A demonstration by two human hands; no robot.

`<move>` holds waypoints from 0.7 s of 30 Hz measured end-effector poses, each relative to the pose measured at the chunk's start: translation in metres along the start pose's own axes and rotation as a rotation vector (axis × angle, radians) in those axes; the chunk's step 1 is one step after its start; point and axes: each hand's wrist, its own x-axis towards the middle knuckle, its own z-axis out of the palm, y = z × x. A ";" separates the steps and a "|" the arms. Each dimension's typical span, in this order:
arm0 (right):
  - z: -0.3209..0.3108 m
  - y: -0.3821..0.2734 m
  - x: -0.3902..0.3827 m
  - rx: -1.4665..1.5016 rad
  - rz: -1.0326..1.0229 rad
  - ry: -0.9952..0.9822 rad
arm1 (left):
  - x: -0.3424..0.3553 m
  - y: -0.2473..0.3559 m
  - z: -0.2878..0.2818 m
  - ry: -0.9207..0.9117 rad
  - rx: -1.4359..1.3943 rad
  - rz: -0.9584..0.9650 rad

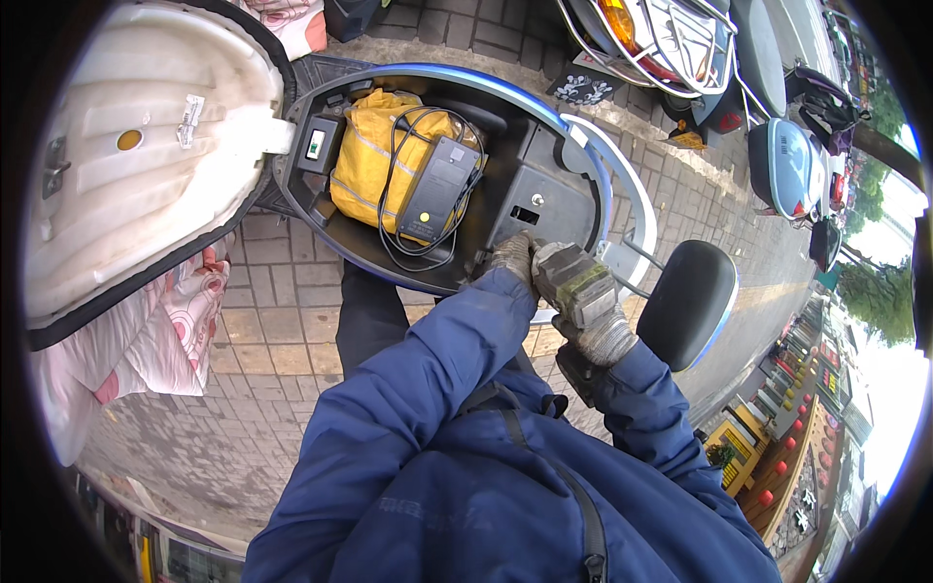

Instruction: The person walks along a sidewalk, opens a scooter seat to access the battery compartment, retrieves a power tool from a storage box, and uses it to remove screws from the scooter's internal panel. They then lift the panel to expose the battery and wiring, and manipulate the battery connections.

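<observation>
My right hand (604, 335), in a grey knit glove, is closed round a worn green-grey cordless drill (575, 282). The drill's front end points left toward my left hand (512, 257), also gloved. That hand's fingers are closed at the near rim of an electric scooter's open black storage compartment (465, 275); whatever they grip is hidden. Inside the compartment lies a folded yellow cloth bundle (364, 160). On top of it rests a black charger (439, 188) with its cable looped around. A black panel (546, 199) with a keyhole and a slot is beyond my hands.
The scooter seat (155, 175) is tipped open at left, white underside showing. A pink-and-white quilted cover (146, 335) hangs below it. A white grab rail (637, 209) and black backrest (692, 303) stand at right. Another scooter (661, 49) is parked at the far side on brick paving.
</observation>
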 end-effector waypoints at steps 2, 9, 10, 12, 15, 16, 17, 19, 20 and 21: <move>-0.003 0.001 0.000 0.188 -0.003 0.002 | 0.011 0.005 -0.004 0.057 0.153 0.004; -0.023 0.005 -0.013 2.876 0.839 -0.176 | -0.004 0.004 0.007 0.086 0.070 0.170; -0.026 0.002 -0.015 2.835 0.825 -0.152 | -0.011 0.006 0.010 0.117 0.075 0.156; -0.029 -0.006 -0.021 2.832 0.826 -0.099 | -0.022 0.001 0.018 0.181 0.048 0.202; -0.034 -0.021 -0.025 2.872 0.842 -0.097 | -0.034 -0.002 0.026 0.241 -0.001 0.165; -0.036 -0.025 -0.027 2.791 0.847 0.024 | -0.036 -0.003 0.028 0.255 -0.017 0.160; -0.037 -0.029 -0.028 2.725 0.843 0.060 | -0.038 -0.004 0.029 0.267 -0.038 0.141; -0.038 -0.033 -0.030 2.831 0.947 0.142 | -0.040 -0.005 0.031 0.249 -0.020 0.142; -0.038 -0.033 -0.031 2.809 0.922 0.032 | -0.041 -0.005 0.032 0.259 -0.015 0.139; -0.036 -0.034 -0.032 2.808 0.910 0.010 | -0.043 -0.006 0.032 0.248 -0.029 0.159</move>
